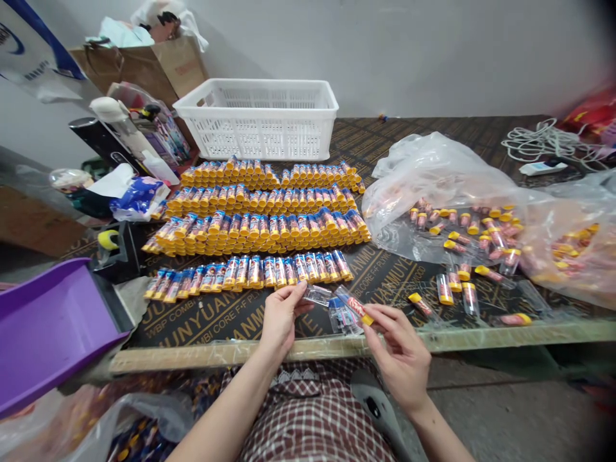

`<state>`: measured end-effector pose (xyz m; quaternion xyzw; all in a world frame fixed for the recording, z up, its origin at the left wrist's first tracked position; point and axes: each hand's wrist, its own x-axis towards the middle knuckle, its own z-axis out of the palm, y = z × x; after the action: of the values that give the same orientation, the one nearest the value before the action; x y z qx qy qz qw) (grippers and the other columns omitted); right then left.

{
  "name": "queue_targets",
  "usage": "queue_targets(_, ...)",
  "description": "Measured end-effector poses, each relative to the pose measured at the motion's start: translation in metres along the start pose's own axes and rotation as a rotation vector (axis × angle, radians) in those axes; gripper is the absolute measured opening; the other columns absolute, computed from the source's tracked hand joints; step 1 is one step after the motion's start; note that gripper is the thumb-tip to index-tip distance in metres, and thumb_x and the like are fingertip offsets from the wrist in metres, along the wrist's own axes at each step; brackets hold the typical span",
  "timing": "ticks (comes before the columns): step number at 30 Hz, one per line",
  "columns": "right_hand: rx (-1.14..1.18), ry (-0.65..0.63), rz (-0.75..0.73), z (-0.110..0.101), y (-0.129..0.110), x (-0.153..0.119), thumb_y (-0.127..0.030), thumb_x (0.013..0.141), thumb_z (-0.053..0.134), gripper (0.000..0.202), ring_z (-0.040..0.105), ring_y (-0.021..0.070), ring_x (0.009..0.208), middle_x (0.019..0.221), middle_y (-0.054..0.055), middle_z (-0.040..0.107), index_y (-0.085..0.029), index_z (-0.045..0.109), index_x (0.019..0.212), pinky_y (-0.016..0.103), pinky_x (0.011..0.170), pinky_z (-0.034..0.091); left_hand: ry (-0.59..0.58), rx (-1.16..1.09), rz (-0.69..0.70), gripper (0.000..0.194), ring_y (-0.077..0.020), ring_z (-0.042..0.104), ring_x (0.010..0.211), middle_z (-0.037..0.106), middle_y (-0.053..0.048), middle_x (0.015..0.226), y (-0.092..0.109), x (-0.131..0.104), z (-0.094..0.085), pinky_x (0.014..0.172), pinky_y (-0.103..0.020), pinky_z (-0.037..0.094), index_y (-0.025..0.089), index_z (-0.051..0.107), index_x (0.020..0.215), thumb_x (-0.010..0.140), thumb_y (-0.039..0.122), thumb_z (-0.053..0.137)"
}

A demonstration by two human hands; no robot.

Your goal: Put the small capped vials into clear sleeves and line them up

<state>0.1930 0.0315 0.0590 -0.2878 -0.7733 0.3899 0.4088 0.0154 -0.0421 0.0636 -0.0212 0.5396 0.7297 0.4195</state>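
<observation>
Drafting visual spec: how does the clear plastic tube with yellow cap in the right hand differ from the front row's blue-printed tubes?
Colour: the clear tube shows red and white; the blue-printed tubes show blue.
Pose: the clear tube is held in the right hand; the blue-printed tubes sit in a row.
Shared: yellow ends.

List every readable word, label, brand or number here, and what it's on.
"JUNYUAN": plywood tabletop.
"WBP COMBI": same tabletop.
"CORE": same tabletop.
Too small or blurred to read: print on the blue-labelled tubes, brown paper bag and white-and-blue bag.
</observation>
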Motion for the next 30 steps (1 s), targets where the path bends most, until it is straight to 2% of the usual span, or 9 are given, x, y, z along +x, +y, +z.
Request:
queue_targets(4, -0.015, -0.019, -0.048, 0.003, 0.0, -0.002, -0.012, 0.082, 0.059, 0.035, 0.06, 0.0222, 0.098, 0.106, 0.007, 0.062, -0.029, 0.065, 0.112, 0.04, 0.086, 0.052, 0.027, -0.02, 0.017, 0.037, -0.0107, 0.058, 0.052, 0.064, 0.0, 0.056, 0.0, 0.001, -0.001, 0.056, -0.024, 0.051, 0.012, 0.067, 0.061, 0.047, 0.041, 0.085)
queue_targets(8, -0.005, -0.169, -0.092, 0.007, -0.003, -0.003, -0.009, 0.083, 0.056, 0.04, 0.059, 0.021, 0.101, 0.109, 0.007, 0.06, -0.03, 0.062, 0.117, 0.038, 0.088, 0.051, 0.019, 0.025, 0.053, 0.036, -0.0111, 0.059, 0.056, 0.065, -0.001, 0.061, -0.002, -0.002, 0.001, 0.058, -0.024, 0.051, 0.012, 0.068, 0.064, 0.054, 0.043, 0.082)
queue_targets(11, 0.013, -0.256, -0.1, 0.01, -0.004, -0.002, -0.008, 0.086, 0.051, 0.042, 0.059, 0.0199, 0.103, 0.112, 0.007, 0.059, -0.031, 0.06, 0.12, 0.036, 0.089, 0.051, -0.062, 0.036, 0.063, 0.033, -0.0104, 0.059, 0.06, 0.065, 0.0, 0.065, 0.0, -0.008, 0.004, 0.061, -0.024, 0.052, 0.013, 0.067, 0.069, 0.056, 0.041, 0.081)
queue_targets(15, -0.014, -0.276, -0.138, 0.013, -0.001, 0.003, -0.006, 0.083, 0.049, 0.05, 0.061, 0.0181, 0.094, 0.104, 0.005, 0.059, -0.033, 0.054, 0.126, 0.033, 0.081, 0.054, -0.19, 0.022, -0.055, 0.044, -0.0107, 0.062, 0.06, 0.069, 0.0, 0.071, 0.003, -0.016, 0.006, 0.06, -0.022, 0.051, 0.015, 0.066, 0.089, 0.053, 0.031, 0.084)
queue_targets(18, -0.055, -0.295, -0.167, 0.013, 0.001, 0.009, -0.009, 0.074, 0.056, 0.068, 0.055, 0.0235, 0.108, 0.121, 0.008, 0.051, -0.031, 0.04, 0.137, 0.04, 0.089, 0.052, -0.262, 0.052, -0.153, 0.043, -0.0108, 0.063, 0.057, 0.069, -0.003, 0.068, 0.001, -0.02, 0.004, 0.059, -0.022, 0.05, 0.013, 0.067, 0.085, 0.051, 0.029, 0.086)
queue_targets(20, -0.015, -0.365, -0.167, 0.012, 0.002, 0.013, -0.009, 0.068, 0.056, 0.079, 0.044, 0.0284, 0.124, 0.139, 0.01, 0.037, -0.029, 0.032, 0.141, 0.047, 0.099, 0.045, -0.302, 0.088, -0.197, 0.037, -0.0105, 0.062, 0.057, 0.069, -0.004, 0.066, -0.003, -0.022, 0.002, 0.059, -0.021, 0.049, 0.011, 0.067, 0.076, 0.051, 0.03, 0.086)
queue_targets(22, 0.067, -0.454, -0.153, 0.012, 0.003, 0.014, -0.008, 0.064, 0.053, 0.083, 0.038, 0.0295, 0.131, 0.147, 0.009, 0.03, -0.028, 0.029, 0.141, 0.049, 0.104, 0.041, -0.324, 0.118, -0.226, 0.036, -0.0096, 0.061, 0.055, 0.068, -0.003, 0.063, -0.006, -0.023, 0.002, 0.057, -0.02, 0.048, 0.011, 0.067, 0.073, 0.051, 0.031, 0.086)
queue_targets(25, 0.165, -0.514, -0.141, 0.013, 0.006, 0.012, -0.007, 0.063, 0.05, 0.084, 0.044, 0.0269, 0.127, 0.142, 0.009, 0.04, -0.027, 0.028, 0.141, 0.046, 0.104, 0.042, -0.329, 0.133, -0.256, 0.036, -0.0081, 0.059, 0.052, 0.067, -0.001, 0.06, -0.009, -0.027, 0.003, 0.054, -0.019, 0.046, 0.011, 0.066, 0.072, 0.049, 0.031, 0.086)
queue_targets(30, 0.213, -0.475, -0.125, 0.016, 0.006, 0.008, -0.007, 0.062, 0.051, 0.084, 0.051, 0.0254, 0.122, 0.135, 0.01, 0.047, -0.026, 0.029, 0.14, 0.041, 0.1, 0.046, -0.321, 0.127, -0.278, 0.038, -0.0088, 0.06, 0.052, 0.067, -0.001, 0.06, -0.009, -0.031, 0.004, 0.054, -0.019, 0.046, 0.011, 0.066, 0.071, 0.047, 0.032, 0.087)
